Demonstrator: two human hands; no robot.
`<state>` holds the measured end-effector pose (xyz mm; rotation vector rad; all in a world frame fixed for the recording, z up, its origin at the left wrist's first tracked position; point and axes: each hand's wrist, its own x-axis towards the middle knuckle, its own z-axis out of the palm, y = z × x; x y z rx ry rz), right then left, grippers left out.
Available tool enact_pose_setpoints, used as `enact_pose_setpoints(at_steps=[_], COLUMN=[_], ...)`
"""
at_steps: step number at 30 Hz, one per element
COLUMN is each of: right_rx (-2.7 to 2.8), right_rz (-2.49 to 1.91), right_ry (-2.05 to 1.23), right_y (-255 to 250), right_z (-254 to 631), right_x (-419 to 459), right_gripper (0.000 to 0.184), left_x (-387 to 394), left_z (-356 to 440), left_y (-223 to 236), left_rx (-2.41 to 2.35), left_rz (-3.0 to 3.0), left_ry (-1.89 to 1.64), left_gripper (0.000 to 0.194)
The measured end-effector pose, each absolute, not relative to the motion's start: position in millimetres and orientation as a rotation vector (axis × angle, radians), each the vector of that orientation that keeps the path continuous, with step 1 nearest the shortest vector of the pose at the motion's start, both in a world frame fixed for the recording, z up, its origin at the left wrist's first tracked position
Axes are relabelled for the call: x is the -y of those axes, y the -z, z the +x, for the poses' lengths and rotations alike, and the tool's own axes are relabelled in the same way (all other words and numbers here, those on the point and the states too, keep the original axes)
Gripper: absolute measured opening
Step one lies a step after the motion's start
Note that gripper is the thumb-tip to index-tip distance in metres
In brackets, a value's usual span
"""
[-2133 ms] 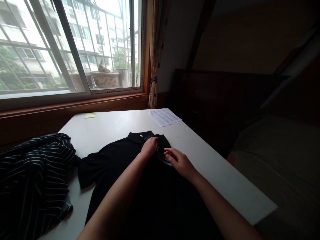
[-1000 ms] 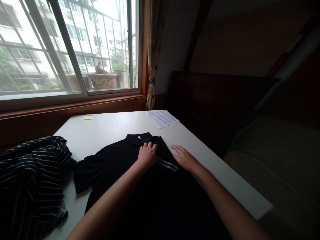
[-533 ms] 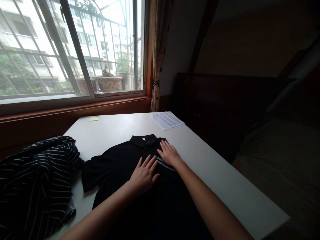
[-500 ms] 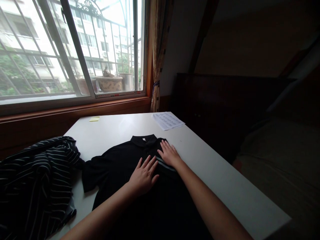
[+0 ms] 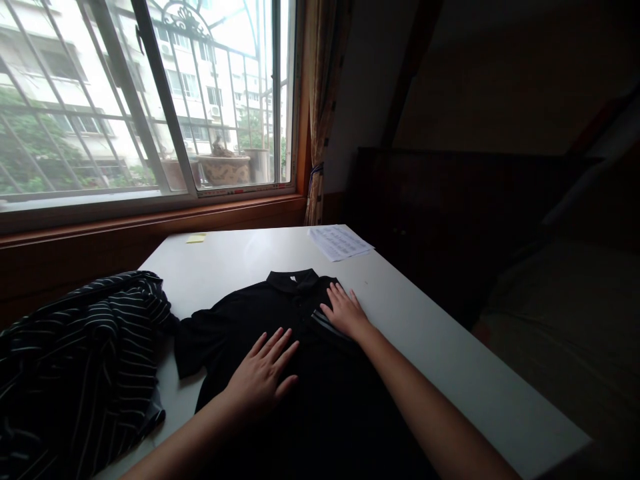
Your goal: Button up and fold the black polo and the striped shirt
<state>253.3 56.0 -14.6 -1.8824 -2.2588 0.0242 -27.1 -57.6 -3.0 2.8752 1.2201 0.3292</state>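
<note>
A black polo shirt (image 5: 240,317) lies spread on the white table (image 5: 440,360), its collar toward the window and its right sleeve folded in over the body. My left hand (image 5: 263,377) rests flat on the shirt's chest, fingers spread, holding nothing. My right hand (image 5: 344,312) lies flat on the folded-in sleeve, beside the sleeve's pale stripes, fingers stretched out toward the collar. The shirt's lower part is dark and runs out of view under my forearms.
A crumpled black garment with white stripes (image 5: 75,360) lies at the table's left edge. A printed sheet of paper (image 5: 340,241) and a yellow sticky note (image 5: 195,238) lie at the far side. A window (image 5: 125,100) is behind; a dark bed (image 5: 565,320) stands right.
Over two seconds my hands went from pinching the sleeve near the collar to lying flat. In the last half second my left hand slid down toward me over the shirt's chest.
</note>
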Motion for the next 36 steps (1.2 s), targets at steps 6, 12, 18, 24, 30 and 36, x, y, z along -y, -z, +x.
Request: enact_pose_setpoints(at_steps=[6, 12, 18, 24, 30, 36], right_rx=[2.274, 2.283, 2.286, 2.280, 2.274, 2.260], right_rz=[-1.840, -1.889, -1.899, -1.899, -1.893, -1.908], right_ry=[-0.038, -0.112, -0.089, -0.071, -0.075, -0.099], right_y=[20, 21, 21, 21, 23, 21], right_z=[235, 234, 235, 235, 236, 236], right_x=[-40, -40, -39, -38, -39, -38], right_gripper=[0.072, 0.075, 0.076, 0.077, 0.076, 0.076], left_x=[65, 63, 33, 11, -8, -37], left_z=[-39, -44, -86, -119, -144, -179], left_y=[10, 15, 19, 17, 13, 0], left_rx=[-1.272, -1.359, -1.516, -1.815, -2.053, -2.244], left_rz=[2.891, 2.858, 2.745, 2.538, 2.492, 2.291], left_ry=[-0.307, -0.340, -0.345, -0.315, -0.340, -0.148], left_gripper=[0.062, 0.062, 0.054, 0.053, 0.049, 0.052])
